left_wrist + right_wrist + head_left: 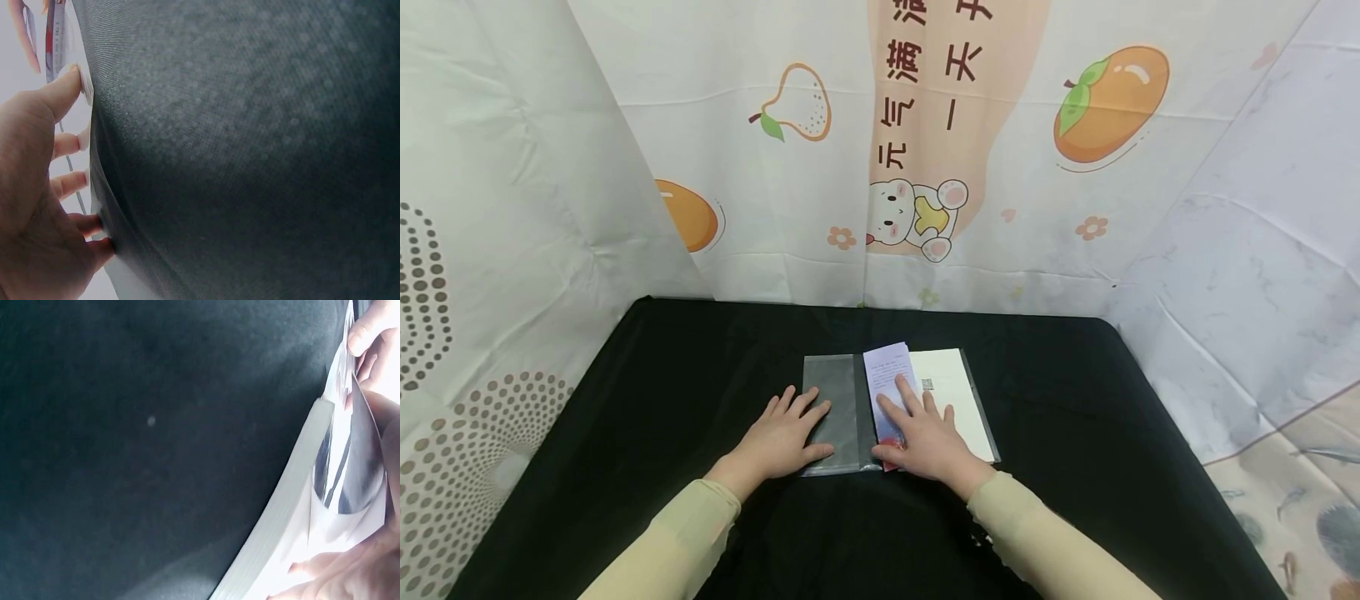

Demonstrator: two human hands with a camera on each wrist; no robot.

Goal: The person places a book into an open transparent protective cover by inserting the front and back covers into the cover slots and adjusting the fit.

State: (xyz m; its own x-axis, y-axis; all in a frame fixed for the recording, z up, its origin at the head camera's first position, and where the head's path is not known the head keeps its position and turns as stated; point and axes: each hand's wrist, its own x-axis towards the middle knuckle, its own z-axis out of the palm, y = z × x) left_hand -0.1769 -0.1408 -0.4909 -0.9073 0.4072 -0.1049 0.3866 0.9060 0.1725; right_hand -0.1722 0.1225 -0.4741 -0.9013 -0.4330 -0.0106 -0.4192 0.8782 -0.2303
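A book (pixel 951 392) lies open at its front on the black cloth, its white page on the right. On the left a clear plastic cover (pixel 835 383) is folded out flat. My left hand (pixel 775 437) rests on this cover with its fingers spread, the thumb near the lower edge. My right hand (pixel 932 442) presses on a narrow purple printed paper flap (pixel 886 362), fingers spread and partly over the white page. The flap stands near the fold, and in the right wrist view it bends up from the thick page block (pixel 281 506).
A black cloth (pixel 700 358) covers the table. Behind it hangs a white curtain (pixel 737 192) printed with fruit and a bear. More patterned curtains (pixel 512 250) enclose the left and right sides.
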